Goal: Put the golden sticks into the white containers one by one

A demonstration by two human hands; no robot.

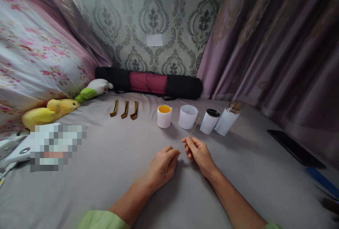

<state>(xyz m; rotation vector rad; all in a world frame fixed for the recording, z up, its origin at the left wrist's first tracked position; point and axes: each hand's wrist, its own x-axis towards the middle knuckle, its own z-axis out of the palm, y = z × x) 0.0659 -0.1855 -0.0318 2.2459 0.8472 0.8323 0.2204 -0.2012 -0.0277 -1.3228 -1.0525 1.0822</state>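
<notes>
Between my hands runs a thin brown stick (195, 126), slanting up to the right toward the cups. My left hand (163, 165) is closed at its lower end, where a small piece of the same colour shows by the fingertips. My right hand (198, 153) pinches the stick further up between thumb and fingers. Just beyond stand a white-wrapped cup with a yellow inside (164, 119), a whitish cup (188, 118), a white-wrapped cup with a dark inside (209, 121) and a tilted-looking white-wrapped can (227, 122) holding several brown sticks (235, 106).
Three bundles of bent brown sticks (125, 109) lie left of the cups on the grey sheet (111, 158). A black and maroon roll bag (148, 82) lies along the wall. Plush toys (53, 112) are at left; a dark tablet-like slab (295, 148) is at right.
</notes>
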